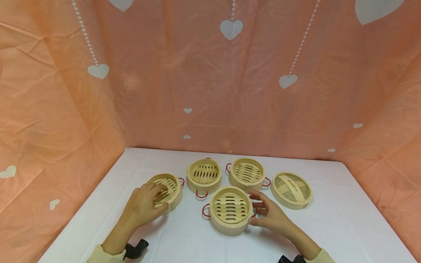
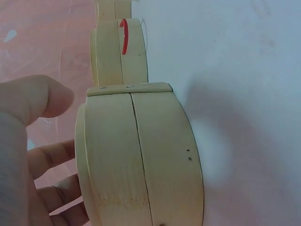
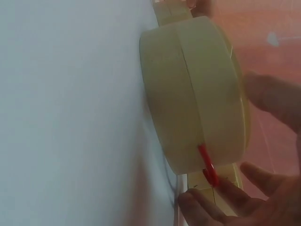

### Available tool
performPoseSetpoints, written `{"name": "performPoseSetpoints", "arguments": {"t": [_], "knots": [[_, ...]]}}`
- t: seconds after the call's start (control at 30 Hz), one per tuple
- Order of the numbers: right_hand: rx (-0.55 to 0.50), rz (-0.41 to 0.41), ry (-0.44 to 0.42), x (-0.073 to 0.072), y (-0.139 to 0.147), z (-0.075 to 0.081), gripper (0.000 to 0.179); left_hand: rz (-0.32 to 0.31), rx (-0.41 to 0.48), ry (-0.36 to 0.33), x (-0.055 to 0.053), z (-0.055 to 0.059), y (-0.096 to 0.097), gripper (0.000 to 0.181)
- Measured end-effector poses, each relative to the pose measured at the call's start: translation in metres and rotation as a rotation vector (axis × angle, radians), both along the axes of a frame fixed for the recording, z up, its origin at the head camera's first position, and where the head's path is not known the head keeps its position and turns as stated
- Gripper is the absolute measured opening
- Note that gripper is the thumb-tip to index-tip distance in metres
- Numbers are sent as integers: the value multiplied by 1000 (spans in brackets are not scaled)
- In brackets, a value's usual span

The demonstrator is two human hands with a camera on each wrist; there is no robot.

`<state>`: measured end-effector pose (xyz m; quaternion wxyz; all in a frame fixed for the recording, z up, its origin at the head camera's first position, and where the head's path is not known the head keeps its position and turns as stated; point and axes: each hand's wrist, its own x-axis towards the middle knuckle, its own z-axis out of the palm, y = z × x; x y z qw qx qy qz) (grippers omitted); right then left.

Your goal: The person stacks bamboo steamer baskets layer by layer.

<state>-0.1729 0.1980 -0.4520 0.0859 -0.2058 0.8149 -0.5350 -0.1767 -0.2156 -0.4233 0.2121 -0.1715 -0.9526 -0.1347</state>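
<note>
My left hand (image 1: 142, 204) is over the leftmost bamboo steamer basket (image 1: 177, 197), fingers reaching over its slatted inside. In the left wrist view the thumb (image 2: 59, 96) stands off the basket wall (image 2: 141, 155), while the other fingertips meet the rim. Beside the front steamer basket (image 1: 229, 230) is my right hand (image 1: 271, 215), fingers spread around its right red handle (image 1: 254, 211). The right wrist view has the thumb (image 3: 265, 94) by that basket's rim and the fingers near the handle (image 3: 209, 167). Both baskets sit on the white table.
Two more steamer baskets, back left (image 1: 204, 188) and back right (image 1: 247, 184), stand behind, with red handles at their sides. A woven bamboo lid (image 1: 292, 190) lies at the right. Orange cloth (image 1: 210, 91) with white hearts encloses the table's (image 1: 348, 226) back and sides.
</note>
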Motion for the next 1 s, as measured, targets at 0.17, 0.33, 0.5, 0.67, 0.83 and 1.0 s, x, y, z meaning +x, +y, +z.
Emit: {"name": "performPoseSetpoints", "arguments": {"t": [0.17,0.33,0.5,0.67,0.83,1.0], "knots": [[-11,13,7,0,-1,-1,85,-38,12,21,-1,-2,-1,32],[-38,39,11,-1,-4,-1,84,-69,18,44,-3,-5,-2,29],[-61,48,6,-2,-5,-3,85,-86,-7,64,-3,-7,-1,30],[-78,53,-13,-2,-6,-3,87,-77,-28,38,-1,-7,-2,28],[-79,49,-24,-2,-6,-3,88,-94,-31,41,0,-8,-2,26],[-81,50,-24,-2,-7,-3,89,-121,-28,81,-1,-9,-4,26]]}}
